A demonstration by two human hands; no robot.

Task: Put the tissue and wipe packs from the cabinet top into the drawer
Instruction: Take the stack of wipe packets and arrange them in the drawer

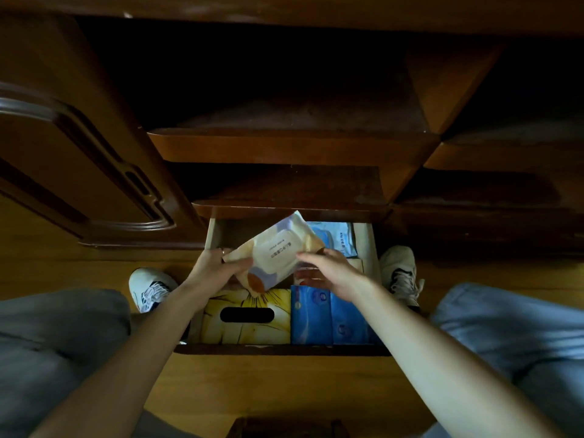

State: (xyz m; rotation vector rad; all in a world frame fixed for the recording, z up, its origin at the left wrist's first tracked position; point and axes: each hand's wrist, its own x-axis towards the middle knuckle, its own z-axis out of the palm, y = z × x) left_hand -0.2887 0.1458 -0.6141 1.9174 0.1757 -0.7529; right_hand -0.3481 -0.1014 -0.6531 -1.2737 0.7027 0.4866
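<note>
Nearest the camera, a polished yellow-brown wooden floor [268,387] fills the lower frame, with the person's knees in grey-blue trousers [47,336] at either side and two white lace-up sneakers [148,290] planted on the floor flanking the cabinet.

Between the legs, an open wooden drawer with pale inner walls [368,245] is pulled out of a dark brown wooden cabinet [94,147]. At its near end a yellow tissue box with a dark oval slot [246,324] lies on the left, just beside upright blue tissue packs [328,320] on the right. At the far right corner a pale blue and white wipe pack [339,238] lies against the wall. The far left part of the drawer floor appears dark and bare.

Above the drawer's middle, a cream wipe pack with lilac and orange patches and a flip lid [278,251] is held tilted, clear of the contents. The left hand [215,267] grips its lower left end, fingers closed on it. The right hand [328,270] holds its right edge, thumb on top, fingers beneath.

Further off, two dark open shelves [294,147] step back above the drawer; a carved cabinet door [63,128] stands at the left.
</note>
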